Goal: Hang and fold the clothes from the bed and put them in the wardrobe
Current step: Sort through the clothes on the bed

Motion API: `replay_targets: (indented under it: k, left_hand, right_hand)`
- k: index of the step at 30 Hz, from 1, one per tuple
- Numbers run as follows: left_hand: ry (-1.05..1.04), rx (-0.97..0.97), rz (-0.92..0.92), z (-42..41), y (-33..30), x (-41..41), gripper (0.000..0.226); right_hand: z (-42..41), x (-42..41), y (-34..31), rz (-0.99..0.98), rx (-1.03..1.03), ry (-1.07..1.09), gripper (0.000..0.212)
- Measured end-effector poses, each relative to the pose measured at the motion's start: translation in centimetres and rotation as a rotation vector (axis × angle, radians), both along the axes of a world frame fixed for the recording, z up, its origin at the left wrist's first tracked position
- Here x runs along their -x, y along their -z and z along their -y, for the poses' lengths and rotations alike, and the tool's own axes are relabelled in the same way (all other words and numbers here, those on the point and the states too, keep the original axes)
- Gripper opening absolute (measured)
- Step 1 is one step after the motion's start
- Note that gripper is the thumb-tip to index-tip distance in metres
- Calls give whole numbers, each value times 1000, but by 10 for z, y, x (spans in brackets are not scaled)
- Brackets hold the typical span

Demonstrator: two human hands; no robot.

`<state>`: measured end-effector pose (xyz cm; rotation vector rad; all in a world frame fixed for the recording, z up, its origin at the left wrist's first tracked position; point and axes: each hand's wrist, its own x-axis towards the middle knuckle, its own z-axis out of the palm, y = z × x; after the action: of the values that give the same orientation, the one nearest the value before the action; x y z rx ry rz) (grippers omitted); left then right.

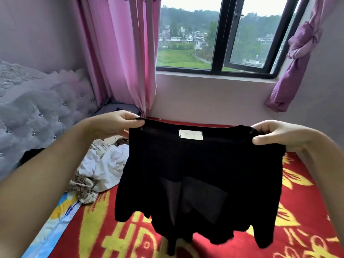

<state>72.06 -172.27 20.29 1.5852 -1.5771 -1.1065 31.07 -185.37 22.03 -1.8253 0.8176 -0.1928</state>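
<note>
The person holds a black top [201,174] up in the air over the bed [301,229]. The left hand [115,125] pinches one shoulder of it, and the right hand [273,134] pinches the other shoulder. The top hangs down between them, and its bottom edge hangs close to the red and yellow blanket [104,229].

The cloth looks thin and floppy. If one hand lets go too soon, the top could slide down and end up in a crumpled heap. It might also fold crooked, because the sleeves hang loose.

A white tag [190,134] sits inside the neck, but its words are too blurry to read. More clothes [106,164] lie in a pile on the bed, near the left arm.
</note>
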Motion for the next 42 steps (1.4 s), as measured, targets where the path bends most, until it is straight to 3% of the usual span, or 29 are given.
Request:
replay_targets:
  k: [2, 3, 7, 10, 14, 19, 21, 23, 25, 27, 30, 34, 38, 42]
  left_hand:
    - [-129, 25, -85, 5, 12, 4, 74]
    - [-201, 33, -110, 9, 17, 9, 71]
    - [-415, 27, -360, 25, 18, 58, 27]
    - [-354, -7, -495, 34, 10, 101, 23]
    - [-268, 40, -454, 31, -8, 140, 23]
    - [-254, 149, -421, 24, -22, 136, 31]
    - [-212, 314, -230, 20, -23, 133, 27]
    - [-200, 657, 238, 17, -25, 125, 19]
    - [-73, 838, 574, 20, -26, 115, 53]
    - [47, 712, 572, 23, -32, 110, 56]
    - [120, 511, 372, 29, -34, 106, 11]
    - [15, 462, 220, 32, -33, 97, 13]
    - [21, 330, 200, 33, -43, 87, 6]
    - [57, 190, 222, 27, -59, 77, 11]
  right_hand:
    - [1, -9, 1, -19, 19, 130, 32]
    - [2, -17, 3, 5, 60, 232, 24]
    - [7, -59, 17, 81, 273, 541, 35]
    - [-14, -99, 23, 160, 343, 485, 36]
    - [-49, -138, 23, 224, 508, 324, 28]
    - [-58, -131, 18, 186, 524, 101, 41]
    - [-57, -129, 15, 159, 601, 89, 41]
    - [-57, -129, 8, 223, 555, 138, 35]
    - [-58, -128, 0, 324, 397, 133, 34]
    - [-59, -125, -5, 364, 352, 92, 37]
    - [-62, -123, -4, 424, 340, 98, 30]
    - [-68, -117, 19, 514, 224, 171, 17]
    - [-74, -106, 77, 180, 173, -33, 30]
    - [-68, -95, 126, -105, 242, -53, 17]
